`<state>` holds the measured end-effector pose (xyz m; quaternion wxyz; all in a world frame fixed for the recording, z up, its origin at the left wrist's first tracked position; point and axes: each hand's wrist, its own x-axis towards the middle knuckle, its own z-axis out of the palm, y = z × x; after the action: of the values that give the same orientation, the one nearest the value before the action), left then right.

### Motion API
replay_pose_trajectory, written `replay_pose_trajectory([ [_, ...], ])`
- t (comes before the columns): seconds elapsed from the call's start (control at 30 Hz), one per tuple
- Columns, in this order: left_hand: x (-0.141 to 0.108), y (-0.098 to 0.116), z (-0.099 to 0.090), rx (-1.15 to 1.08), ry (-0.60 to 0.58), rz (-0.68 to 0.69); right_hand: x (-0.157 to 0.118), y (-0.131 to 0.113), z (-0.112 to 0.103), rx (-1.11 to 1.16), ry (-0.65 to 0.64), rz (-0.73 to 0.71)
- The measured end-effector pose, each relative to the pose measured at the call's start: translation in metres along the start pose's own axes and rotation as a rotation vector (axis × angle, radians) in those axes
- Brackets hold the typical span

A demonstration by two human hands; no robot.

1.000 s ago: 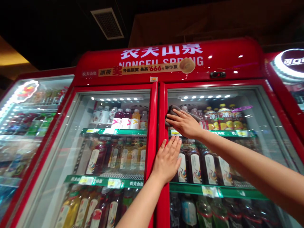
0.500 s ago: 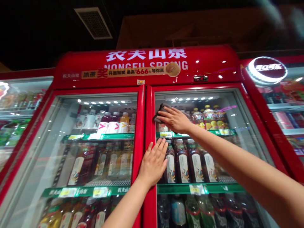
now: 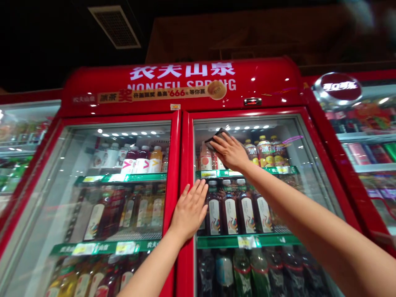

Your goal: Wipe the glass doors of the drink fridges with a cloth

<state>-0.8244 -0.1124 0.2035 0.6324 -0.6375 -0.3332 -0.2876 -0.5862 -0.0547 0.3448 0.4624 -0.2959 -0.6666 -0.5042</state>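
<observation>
1 cloth (image 3: 220,133) has shifted rightward across 1 pane (image 3: 311,165) under the spread right hand (image 3: 231,152); left hand (image 3: 189,211) open.

A smooth, glossy finish is shown by the red cooler frame (image 3: 272,82), and reflections are carried by its clear glass (image 3: 309,173). Matt, dark cloth (image 3: 220,133) is seen near the pane's upper left corner.

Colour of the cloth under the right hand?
The cloth is dark grey, nearly black; it shows best in the current head view.
</observation>
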Motion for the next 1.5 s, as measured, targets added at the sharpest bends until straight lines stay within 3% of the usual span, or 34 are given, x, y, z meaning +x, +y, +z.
replay_pose_trajectory([
  [0.1,-0.002,0.001,-0.004,-0.002,-0.012,-0.013,-0.029,0.021,-0.002,-0.033,0.075,0.362],
  [0.17,-0.003,0.004,-0.005,0.004,-0.019,-0.059,-0.048,0.010,0.000,-0.043,0.103,0.475],
  [0.23,-0.001,0.008,-0.005,0.012,-0.023,-0.111,-0.059,-0.014,0.003,-0.031,0.079,0.372],
  [0.3,0.006,0.014,-0.003,0.005,-0.024,-0.138,-0.060,-0.034,0.003,-0.001,0.031,0.161],
  [0.4,0.022,0.024,0.002,-0.017,-0.024,-0.152,-0.048,-0.028,0.000,0.032,-0.011,-0.031],
  [0.47,0.032,0.031,0.005,-0.027,-0.021,-0.152,-0.046,-0.007,-0.003,0.030,0.000,0.012],
  [0.53,0.038,0.037,0.006,-0.037,-0.018,-0.138,-0.054,0.012,-0.004,0.011,0.045,0.173],
  [0.63,0.040,0.042,0.006,-0.043,-0.014,-0.138,-0.079,0.016,-0.003,-0.015,0.110,0.361],
  [0.73,0.046,0.046,0.009,-0.048,-0.012,-0.159,-0.092,0.006,0.000,0.021,0.091,0.186],
  [0.83,0.060,0.050,0.015,-0.051,-0.011,-0.148,-0.079,0.019,0.002,0.102,0.139,0.051],
  [0.93,0.073,0.057,0.023,-0.053,-0.013,-0.120,-0.070,0.053,0.001,0.129,0.237,0.198],
  [1.0,0.076,0.061,0.026,-0.061,-0.015,-0.115,-0.080,0.069,-0.001,0.072,0.259,0.331],
  [1.07,0.075,0.065,0.028,-0.073,-0.010,-0.124,-0.101,0.069,-0.003,-0.022,0.234,0.407],
  [1.17,0.077,0.072,0.030,-0.088,0.005,-0.120,-0.121,0.054,-0.008,-0.112,0.110,0.338],
  [1.23,0.086,0.079,0.033,-0.091,0.013,-0.109,-0.116,0.053,-0.011,-0.124,0.025,0.246],
  [1.37,0.115,0.096,0.040,-0.094,0.013,-0.064,-0.090,0.093,-0.019,-0.135,-0.037,0.240],
  [1.5,0.127,0.108,0.043,-0.114,0.019,-0.030,-0.116,0.132,-0.021,-0.132,0.071,0.460],
])
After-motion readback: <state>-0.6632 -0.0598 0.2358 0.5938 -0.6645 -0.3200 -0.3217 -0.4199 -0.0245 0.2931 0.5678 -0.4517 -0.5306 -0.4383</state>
